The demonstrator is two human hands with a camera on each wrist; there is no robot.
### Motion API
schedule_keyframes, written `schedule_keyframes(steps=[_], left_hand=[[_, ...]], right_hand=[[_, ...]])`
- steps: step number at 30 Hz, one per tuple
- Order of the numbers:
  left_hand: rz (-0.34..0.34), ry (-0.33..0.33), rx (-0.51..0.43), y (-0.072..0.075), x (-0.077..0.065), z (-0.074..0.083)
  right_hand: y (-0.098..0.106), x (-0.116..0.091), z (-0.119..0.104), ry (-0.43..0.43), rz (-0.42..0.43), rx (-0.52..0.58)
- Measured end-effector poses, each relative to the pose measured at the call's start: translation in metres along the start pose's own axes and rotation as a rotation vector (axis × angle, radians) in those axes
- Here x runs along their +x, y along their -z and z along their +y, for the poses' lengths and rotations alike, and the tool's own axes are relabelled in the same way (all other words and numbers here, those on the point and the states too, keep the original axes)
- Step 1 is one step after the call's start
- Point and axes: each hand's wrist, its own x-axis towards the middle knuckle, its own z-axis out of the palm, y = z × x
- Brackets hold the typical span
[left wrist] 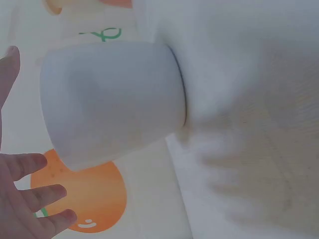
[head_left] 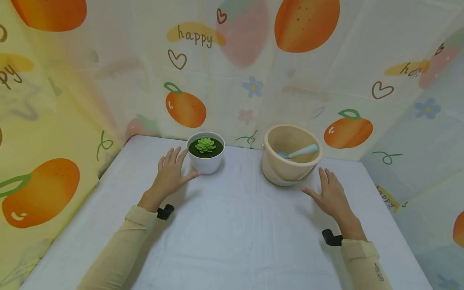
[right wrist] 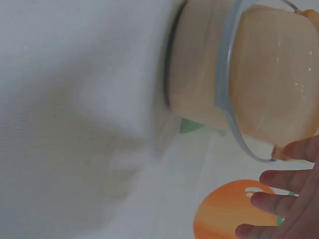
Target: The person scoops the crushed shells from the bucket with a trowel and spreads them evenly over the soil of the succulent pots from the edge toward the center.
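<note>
A white pot (head_left: 206, 164) with dark soil and a small green succulent (head_left: 205, 145) stands near the back edge of the table. My left hand (head_left: 170, 171) is spread beside its left side, thumb in front, holding nothing; the left wrist view shows the fingers around the white pot (left wrist: 112, 102). Further right stands a cream bucket (head_left: 275, 167) with a white handle folded down its front. Inside leans a small tool with a light blue handle (head_left: 303, 151), its lower end partly hidden. My right hand (head_left: 330, 195) is held open just right of the bucket, fingertips close to its side.
A white cloth covers the table (head_left: 224, 233). Behind it hangs a printed curtain (head_left: 224, 100) with fruit, hearts and words, which also runs along the left and right sides. Each wrist wears a black camera mount (head_left: 165, 212).
</note>
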Motion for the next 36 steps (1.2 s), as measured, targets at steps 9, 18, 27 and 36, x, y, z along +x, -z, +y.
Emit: schedule_keyframes(steps=[9,18,27,36], left_hand=[[0.046,-0.044,-0.039,0.006,0.015,0.007],[0.008,-0.055,-0.093,0.006,0.028,0.018],[0.011,-0.045,-0.164,0.002,0.037,0.031],[0.023,-0.075,-0.21,-0.002,0.05,0.042]], right_hand=[[0.009,0.012,-0.004,0.033,0.02,0.025],[0.02,0.015,-0.008,0.007,0.002,0.039],[0.037,0.018,-0.011,-0.03,0.019,0.078],[0.037,0.031,-0.006,-0.021,0.036,0.116]])
